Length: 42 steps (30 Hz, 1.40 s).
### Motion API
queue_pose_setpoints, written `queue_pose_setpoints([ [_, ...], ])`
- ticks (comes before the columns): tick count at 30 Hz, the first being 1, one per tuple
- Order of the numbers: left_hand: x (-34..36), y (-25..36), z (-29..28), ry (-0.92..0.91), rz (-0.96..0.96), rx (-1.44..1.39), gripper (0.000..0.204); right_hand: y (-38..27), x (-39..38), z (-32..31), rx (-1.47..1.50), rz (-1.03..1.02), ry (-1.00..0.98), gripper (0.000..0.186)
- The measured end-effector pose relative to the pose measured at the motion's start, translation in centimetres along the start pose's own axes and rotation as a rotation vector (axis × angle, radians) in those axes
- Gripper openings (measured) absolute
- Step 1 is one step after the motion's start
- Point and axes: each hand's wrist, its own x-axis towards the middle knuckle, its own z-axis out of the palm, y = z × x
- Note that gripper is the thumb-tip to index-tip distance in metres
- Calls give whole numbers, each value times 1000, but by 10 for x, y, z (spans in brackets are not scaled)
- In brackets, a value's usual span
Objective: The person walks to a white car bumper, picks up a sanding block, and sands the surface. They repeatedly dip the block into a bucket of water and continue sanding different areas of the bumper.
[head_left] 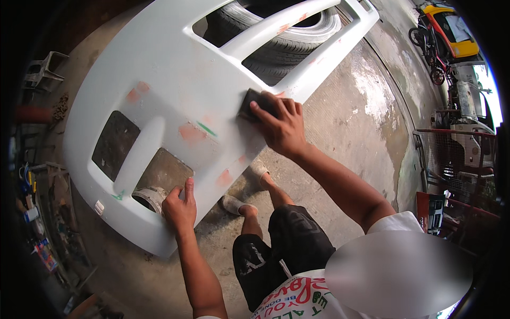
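Observation:
A white car bumper point(164, 69) with openings cut through it stretches in front of me, marked with pinkish patches point(192, 133) and a green streak point(206, 128). My right hand point(284, 126) is closed around a dark sanding block point(247, 104), held against the bumper's surface below the large upper opening. Down at the lower edge, my left hand point(179, 210) grips the bumper beside a smaller opening, thumb up along the rim; its other fingers are partly hidden.
Behind the large opening are tyres point(271, 50). Concrete floor point(350, 122) lies around my feet, with a wet patch at right. A grey plastic stool point(49, 70) is at far left. Metal racks point(454, 154) and a yellow vehicle point(451, 32) stand along the right side.

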Motion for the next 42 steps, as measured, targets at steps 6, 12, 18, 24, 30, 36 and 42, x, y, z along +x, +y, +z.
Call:
queue_pose_setpoints([
  [6,4,-2,0,-16,-16,-24,72,-42,-38,0,93,27,48,51],
  [12,2,8,6,-48,25,-33,71,-16,3,0,-61,192,6,52],
  [18,0,-5,0,-43,86,-69,70,25,34,-5,-38,9,18,46],
  [24,2,-10,-6,-38,20,-59,71,0,-23,-9,120,-259,-156,56],
  [30,4,-7,6,-9,56,-78,69,-9,22,8,48,-124,-48,49],
  [36,-2,2,10,4,67,-90,66,28,17,-11,-20,-33,-91,56],
  [42,3,-4,2,-18,26,-170,64,8,-23,-2,116,-309,-63,42],
])
